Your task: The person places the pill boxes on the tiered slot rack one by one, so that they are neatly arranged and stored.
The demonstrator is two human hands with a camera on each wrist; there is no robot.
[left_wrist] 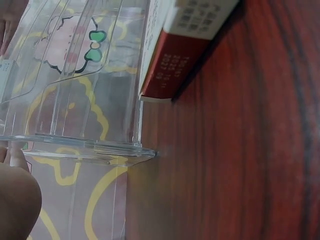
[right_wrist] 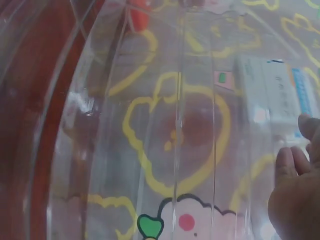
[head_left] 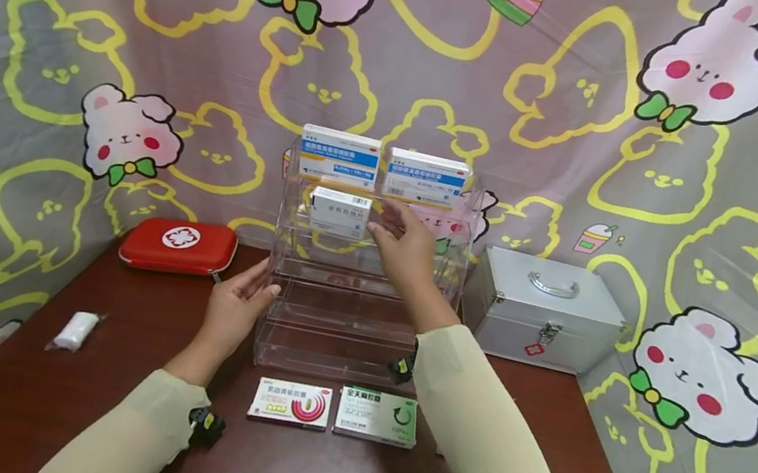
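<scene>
A clear acrylic tiered display stand (head_left: 341, 276) stands on the table. My left hand (head_left: 232, 312) rests against its left side, fingers straight along the panel and thumb near the front edge; the left wrist view shows part of that hand (left_wrist: 17, 200) beside the panel. On the second tier sits a small white medicine box (head_left: 340, 214), also seen in the right wrist view. The fingertips of my right hand (head_left: 411, 246) are right at this box's right end, not wrapped around it. Two blue-and-white medicine boxes stand above on the top tier, one left (head_left: 339, 158) and one right (head_left: 425, 179).
Before the stand lie a red-and-white medicine box (head_left: 290, 404) and a green-and-white one (head_left: 377, 417). A red first-aid case (head_left: 179, 245) and a small white packet (head_left: 76, 330) are on the left. To the right is a silver metal case (head_left: 541, 312). Patterned cloth hangs behind.
</scene>
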